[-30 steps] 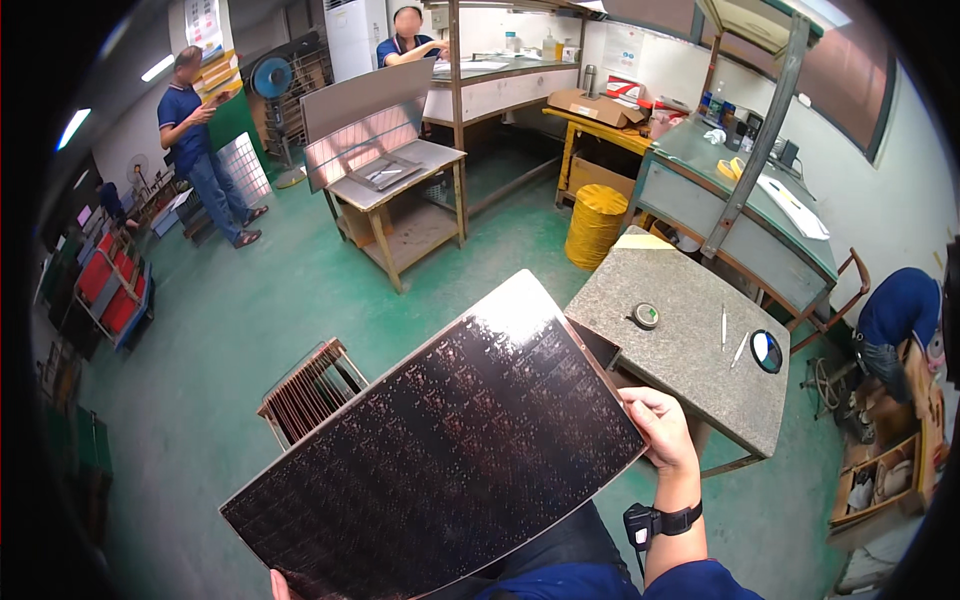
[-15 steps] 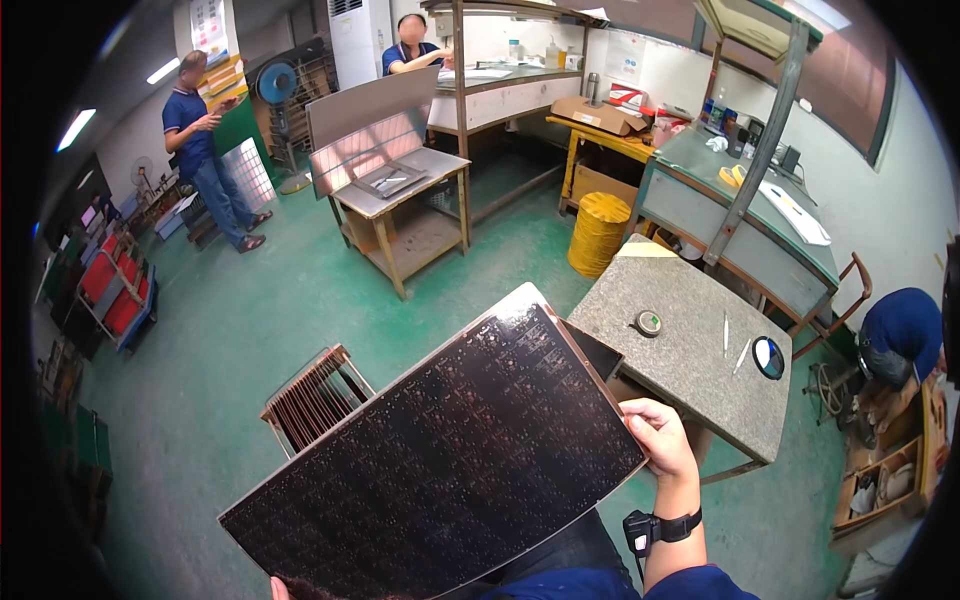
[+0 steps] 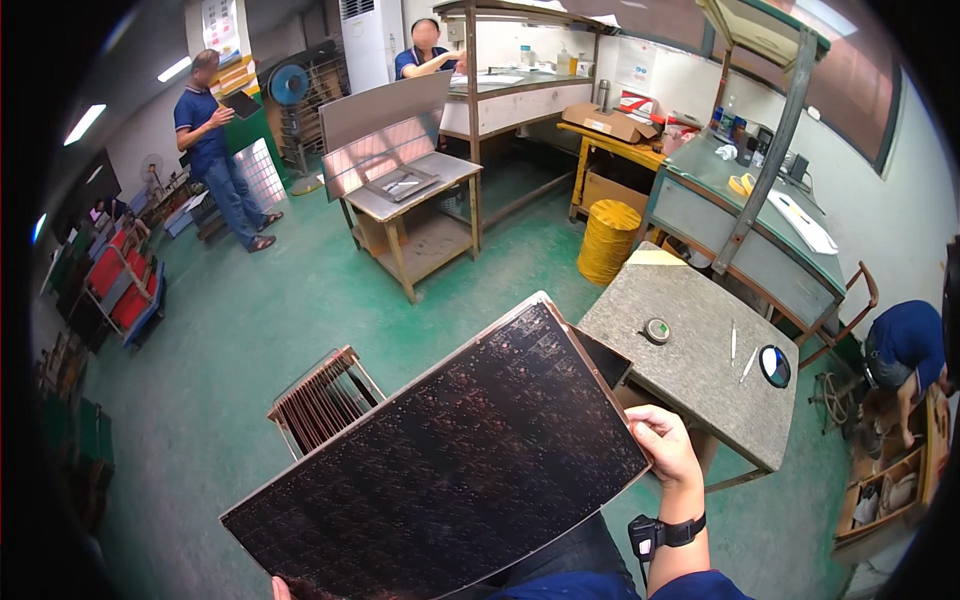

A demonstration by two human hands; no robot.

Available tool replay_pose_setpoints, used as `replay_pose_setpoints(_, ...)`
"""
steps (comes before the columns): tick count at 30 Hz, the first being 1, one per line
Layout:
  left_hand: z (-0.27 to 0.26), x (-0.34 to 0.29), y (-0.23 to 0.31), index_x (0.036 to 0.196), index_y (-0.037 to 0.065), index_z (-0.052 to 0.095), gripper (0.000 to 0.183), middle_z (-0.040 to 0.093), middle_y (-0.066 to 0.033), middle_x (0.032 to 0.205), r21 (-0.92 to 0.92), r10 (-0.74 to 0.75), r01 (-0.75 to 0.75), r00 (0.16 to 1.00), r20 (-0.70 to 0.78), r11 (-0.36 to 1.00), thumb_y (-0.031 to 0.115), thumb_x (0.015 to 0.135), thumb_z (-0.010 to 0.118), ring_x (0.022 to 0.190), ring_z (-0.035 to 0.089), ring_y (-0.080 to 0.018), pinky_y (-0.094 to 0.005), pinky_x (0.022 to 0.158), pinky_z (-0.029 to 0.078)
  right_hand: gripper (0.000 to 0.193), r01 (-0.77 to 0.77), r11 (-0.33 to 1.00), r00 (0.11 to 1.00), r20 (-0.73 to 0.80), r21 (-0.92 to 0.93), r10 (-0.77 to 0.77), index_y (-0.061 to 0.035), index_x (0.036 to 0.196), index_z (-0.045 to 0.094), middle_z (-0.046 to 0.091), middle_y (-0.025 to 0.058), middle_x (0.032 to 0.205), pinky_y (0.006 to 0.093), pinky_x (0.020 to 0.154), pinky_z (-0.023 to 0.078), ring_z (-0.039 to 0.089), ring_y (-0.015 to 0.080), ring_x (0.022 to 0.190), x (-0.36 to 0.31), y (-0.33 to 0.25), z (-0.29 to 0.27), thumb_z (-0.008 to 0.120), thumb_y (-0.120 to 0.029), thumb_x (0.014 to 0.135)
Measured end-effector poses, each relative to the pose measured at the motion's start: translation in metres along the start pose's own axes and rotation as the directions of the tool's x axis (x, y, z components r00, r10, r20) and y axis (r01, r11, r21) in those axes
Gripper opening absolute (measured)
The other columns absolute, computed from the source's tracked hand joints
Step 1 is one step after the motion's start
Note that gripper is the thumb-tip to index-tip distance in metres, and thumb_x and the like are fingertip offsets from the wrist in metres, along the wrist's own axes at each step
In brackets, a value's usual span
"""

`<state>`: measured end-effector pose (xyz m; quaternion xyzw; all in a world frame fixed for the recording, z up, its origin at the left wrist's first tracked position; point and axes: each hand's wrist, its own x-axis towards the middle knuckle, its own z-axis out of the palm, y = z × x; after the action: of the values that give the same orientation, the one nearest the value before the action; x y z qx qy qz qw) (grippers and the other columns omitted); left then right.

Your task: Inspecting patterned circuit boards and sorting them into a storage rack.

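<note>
A large, thin, dark circuit board panel (image 3: 430, 450) with copper-coloured edges and a faint repeated pattern spans the space before me, tilted. My right hand (image 3: 664, 446) pinches its right edge, thumb on the face; a black band with a small device circles that wrist. Only a fingertip or two of my left hand (image 3: 281, 588) shows, at the panel's lower left edge, and the rest is hidden or out of the picture. Behind the panel's upper right corner, part of another dark board (image 3: 603, 357) juts out beside the speckled stone-topped table (image 3: 720, 400).
A rack of upright panels (image 3: 318, 405) stands on the floor beyond the panel. On the stone top lie a tape roll (image 3: 656, 331), two white pens (image 3: 748, 365) and a round black-rimmed lens (image 3: 774, 366). Behind stand a yellow bin (image 3: 608, 240) and a wooden work table (image 3: 420, 190). Three co-workers are around.
The view has shifted slightly, so the surroundings sit a little further right and lower. My hold on the panel looks the same. The standing co-worker's dark board now shows.
</note>
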<state>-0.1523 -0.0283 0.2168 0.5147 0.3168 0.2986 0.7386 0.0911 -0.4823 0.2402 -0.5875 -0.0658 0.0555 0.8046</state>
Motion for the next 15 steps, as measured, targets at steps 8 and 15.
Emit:
replay_pose_setpoints(8,0.003,0.007,0.013,0.109,0.001,0.056,0.033,0.056,-0.0048,0.107,0.058,0.209,-0.206,0.976,-0.063,0.977,0.029,0.092,0.050,0.101,0.049,-0.0164,-0.0319,0.092,0.036,0.026,0.043,0.998,0.999,-0.017,-0.046,-0.044,-0.0009,0.107,0.059,0.063,0.0029,0.092,0.0195,0.069,0.045,0.056,0.0063,0.078,0.006,0.011,-0.004,0.064,-0.013,0.084)
replay_pose_setpoints(15,-0.089,0.091,-0.025,0.088,0.004,0.047,0.004,0.053,-0.0194,0.114,-0.194,0.668,-0.646,0.661,0.341,0.738,0.007,0.089,0.049,0.094,0.058,-0.0245,-0.0344,0.081,0.050,0.012,0.344,0.911,0.938,-0.134,0.227,-0.320,-0.0053,0.090,0.053,0.057,0.0079,0.102,0.0286,0.085,0.039,0.050,0.0165,0.093,0.028,0.017,0.028,0.061,-0.012,0.083)
